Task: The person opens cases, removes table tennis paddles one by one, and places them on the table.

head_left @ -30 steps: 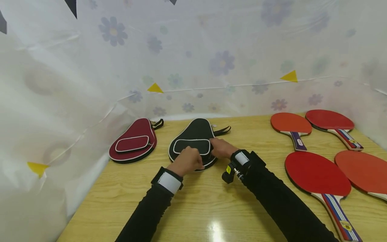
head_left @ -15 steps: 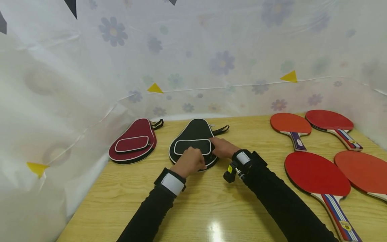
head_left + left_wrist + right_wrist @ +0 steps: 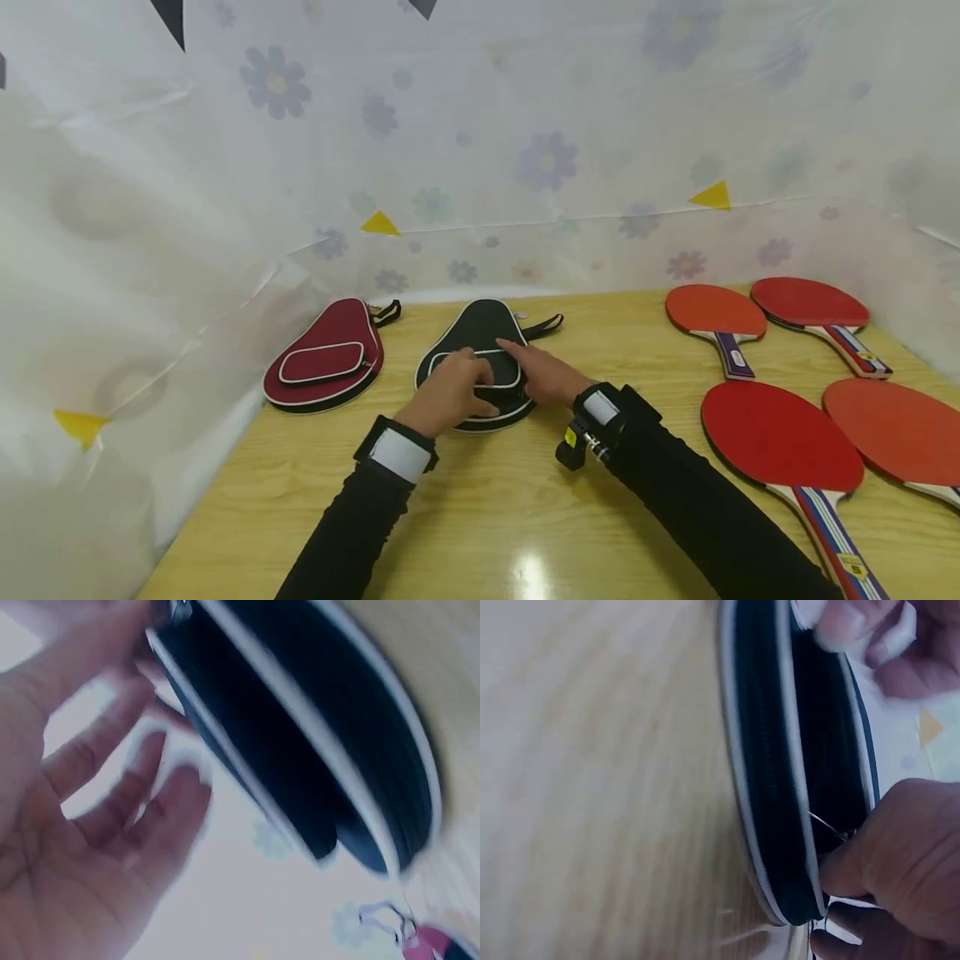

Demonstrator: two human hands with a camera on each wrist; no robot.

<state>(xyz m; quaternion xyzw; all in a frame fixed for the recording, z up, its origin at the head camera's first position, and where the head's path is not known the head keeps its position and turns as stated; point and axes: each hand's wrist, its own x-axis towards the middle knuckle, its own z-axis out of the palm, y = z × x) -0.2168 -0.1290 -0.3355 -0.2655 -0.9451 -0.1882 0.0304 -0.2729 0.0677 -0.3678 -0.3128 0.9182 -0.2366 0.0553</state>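
Observation:
A black table tennis bat case (image 3: 483, 321) with white piping and a front pocket lies on the wooden table, its strap to the right. My left hand (image 3: 447, 392) is over the pocket's near left side, thumb and forefinger spread apart. In the left wrist view its loosely bent fingers (image 3: 176, 802) hold nothing. At the pocket's right end, my right hand (image 3: 551, 375) holds the case, forefinger stretched across the pocket's top. The right wrist view shows its thumb and fingers (image 3: 907, 862) at that end, beside a small metal zip pull (image 3: 847, 834).
A dark red bat case (image 3: 322, 362) lies left of the black one. On the right are several table tennis bats, including an orange-faced bat (image 3: 716, 310) and a large red-faced bat (image 3: 780, 433). A flower-patterned white sheet (image 3: 480, 167) hangs behind the table.
My left hand's curled fingers have spread apart, and the hand has shifted slightly left. The right forefinger has stretched out over the pocket. The black case stays almost in place.

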